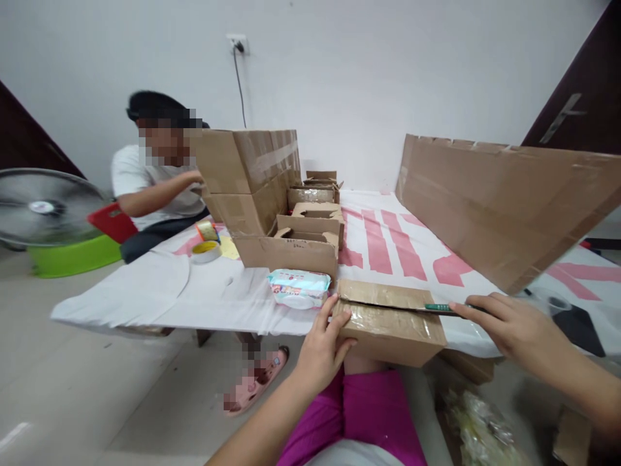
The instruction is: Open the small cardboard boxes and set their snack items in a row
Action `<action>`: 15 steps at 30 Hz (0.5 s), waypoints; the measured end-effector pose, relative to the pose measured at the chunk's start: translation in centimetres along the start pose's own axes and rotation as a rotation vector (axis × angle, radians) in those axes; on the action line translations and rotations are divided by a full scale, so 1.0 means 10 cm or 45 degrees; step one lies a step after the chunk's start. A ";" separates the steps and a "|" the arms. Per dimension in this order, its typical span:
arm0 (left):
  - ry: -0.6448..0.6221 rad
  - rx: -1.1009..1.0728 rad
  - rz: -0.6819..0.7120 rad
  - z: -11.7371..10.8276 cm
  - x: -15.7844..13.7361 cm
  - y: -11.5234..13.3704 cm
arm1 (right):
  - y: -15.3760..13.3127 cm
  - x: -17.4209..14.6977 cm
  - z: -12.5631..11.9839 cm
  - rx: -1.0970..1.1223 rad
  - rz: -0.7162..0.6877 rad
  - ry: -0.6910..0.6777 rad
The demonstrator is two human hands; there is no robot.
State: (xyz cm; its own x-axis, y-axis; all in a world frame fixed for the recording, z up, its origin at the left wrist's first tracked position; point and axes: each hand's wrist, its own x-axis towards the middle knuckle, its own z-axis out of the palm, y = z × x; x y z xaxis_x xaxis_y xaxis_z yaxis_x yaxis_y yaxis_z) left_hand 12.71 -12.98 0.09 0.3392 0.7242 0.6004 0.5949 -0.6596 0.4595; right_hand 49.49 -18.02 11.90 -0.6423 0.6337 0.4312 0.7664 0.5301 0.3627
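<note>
A small cardboard box (392,340) sits at the front edge of the table, its top covered with clear tape and its two flaps parted by a dark slit. My left hand (326,336) grips the box's left end, thumb on the near side and fingers over the top. My right hand (499,317) is closed around a green box cutter (438,308), whose green end lies at the right end of the slit. Whether its blade is in the cardboard I cannot tell. Touching the box's back left corner area is a pack of wet wipes (299,289).
Stacked taped cartons (255,171) and a row of open boxes (308,243) stand left of centre. A large cardboard sheet (490,200) leans at right. Tape rolls (206,251) lie near a seated person (160,168). Plastic waste (480,427) is on the floor.
</note>
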 end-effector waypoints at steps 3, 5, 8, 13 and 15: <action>0.000 0.004 0.007 0.00 0.00 0.00 | 0.07 -0.15 0.01 -0.003 0.093 0.018; -0.004 0.008 0.010 0.00 0.00 0.00 | 0.15 -0.26 0.08 -0.016 0.225 0.107; -0.008 0.013 0.014 0.00 -0.01 0.00 | 0.30 -0.43 0.34 0.025 0.557 0.237; 0.007 0.045 0.005 0.05 -0.01 -0.03 | 0.40 -0.69 1.14 0.223 1.081 -0.033; 0.019 0.054 0.014 0.07 -0.01 -0.05 | 0.33 -0.73 1.43 0.282 1.150 -0.196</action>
State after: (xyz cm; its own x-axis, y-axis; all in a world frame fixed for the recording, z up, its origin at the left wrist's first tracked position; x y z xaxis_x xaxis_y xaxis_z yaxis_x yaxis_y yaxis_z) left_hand 12.89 -12.60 -0.66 0.3348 0.7137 0.6153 0.6219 -0.6579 0.4247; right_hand 56.72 -12.88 -1.91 0.1902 0.9163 0.3525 0.9671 -0.1131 -0.2279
